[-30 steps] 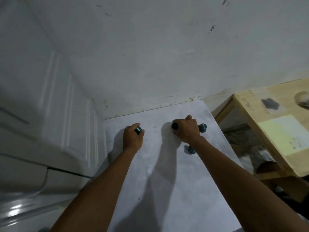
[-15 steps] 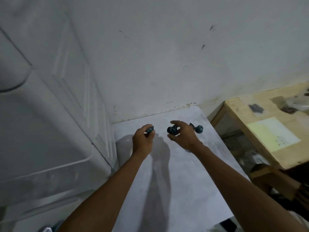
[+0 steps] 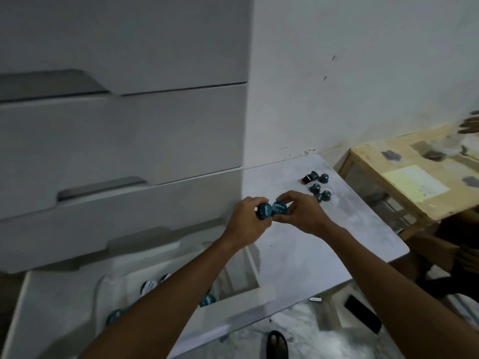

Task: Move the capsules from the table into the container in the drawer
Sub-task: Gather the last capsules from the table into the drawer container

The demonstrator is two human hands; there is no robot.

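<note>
The left hand [image 3: 248, 219] has its fingers curled round one teal capsule [image 3: 265, 211], foil face turned up, and the right hand [image 3: 303, 216] pinches a second capsule [image 3: 280, 208] between thumb and fingertips; the two capsules touch, held above the left edge of the table [image 3: 324, 257]. A second ago both hands were down on the tabletop, closing on capsules. Since then they have lifted, drawn together and moved toward the drawer side, and the view has swung left to take in the open drawer [image 3: 51, 307]. I judge this pair is picked and on its way, with only the drop into the container [image 3: 248, 278] left, just below and left of the hands. Count: two capsules in hand. On the table behind the right hand lies a cluster of loose capsules [image 3: 324, 178], four plain and perhaps a fifth partly hidden by the fingers. Four capsules in the container [image 3: 149, 286] show, though the left forearm covers part of it. Above the open drawer are three shut drawer fronts [image 3: 124, 141]. A wooden crate [image 3: 404, 174] stands to the right.
</note>
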